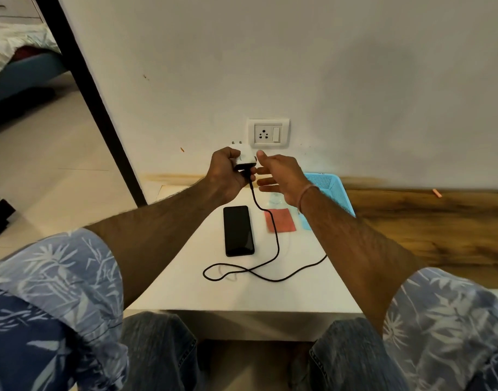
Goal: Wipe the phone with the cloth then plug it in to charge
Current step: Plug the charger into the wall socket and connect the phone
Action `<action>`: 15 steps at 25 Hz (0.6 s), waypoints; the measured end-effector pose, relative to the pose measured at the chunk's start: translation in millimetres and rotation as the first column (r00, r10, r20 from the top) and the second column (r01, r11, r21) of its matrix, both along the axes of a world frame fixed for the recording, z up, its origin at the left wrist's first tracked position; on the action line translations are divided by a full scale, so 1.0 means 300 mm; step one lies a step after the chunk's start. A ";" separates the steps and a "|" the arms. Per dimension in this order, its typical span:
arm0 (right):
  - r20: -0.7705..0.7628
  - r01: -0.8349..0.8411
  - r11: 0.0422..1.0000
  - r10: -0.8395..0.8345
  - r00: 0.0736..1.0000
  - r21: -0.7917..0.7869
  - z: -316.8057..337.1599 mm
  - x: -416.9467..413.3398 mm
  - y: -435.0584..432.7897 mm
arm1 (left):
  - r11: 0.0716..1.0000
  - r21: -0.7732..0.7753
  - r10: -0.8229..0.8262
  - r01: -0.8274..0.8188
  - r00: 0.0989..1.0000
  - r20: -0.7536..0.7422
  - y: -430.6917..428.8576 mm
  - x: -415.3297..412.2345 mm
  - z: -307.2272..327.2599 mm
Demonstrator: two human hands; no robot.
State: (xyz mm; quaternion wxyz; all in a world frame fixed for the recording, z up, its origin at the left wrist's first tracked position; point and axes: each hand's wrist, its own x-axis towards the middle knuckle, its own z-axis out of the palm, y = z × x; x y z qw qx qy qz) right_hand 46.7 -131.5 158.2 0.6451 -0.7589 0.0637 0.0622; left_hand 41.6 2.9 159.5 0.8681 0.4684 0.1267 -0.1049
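A black phone (238, 230) lies screen up on the white table (185, 289). To its right lies a folded red cloth (281, 220). My left hand (226, 172) grips a white charger adapter (245, 158), held in the air with its prongs pointing up toward the wall socket (267, 133). A black cable (273, 244) hangs from the adapter and loops over the table; its far end is hidden under my right forearm. My right hand (281, 176) hovers beside the adapter with fingers spread, holding nothing.
A blue perforated plastic basket (332, 190) stands at the table's back right, against the wall. A brown wooden floor strip runs along the wall to the right. At far left are a dark door frame and a bed.
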 end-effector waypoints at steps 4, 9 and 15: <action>-0.025 0.051 0.998 -0.050 0.998 0.038 0.017 0.071 0.044 | 1.000 0.019 0.021 -0.021 0.999 -0.032 -0.030 0.044 0.002; -0.011 0.186 0.981 -0.186 0.983 0.049 -0.024 0.168 0.026 | 0.992 0.126 -0.028 0.026 0.999 0.017 -0.047 0.133 -0.031; -0.005 0.263 0.962 -0.263 0.965 0.074 -0.086 0.292 0.004 | 0.951 0.310 -0.006 -0.014 0.998 0.063 -0.081 0.269 -0.105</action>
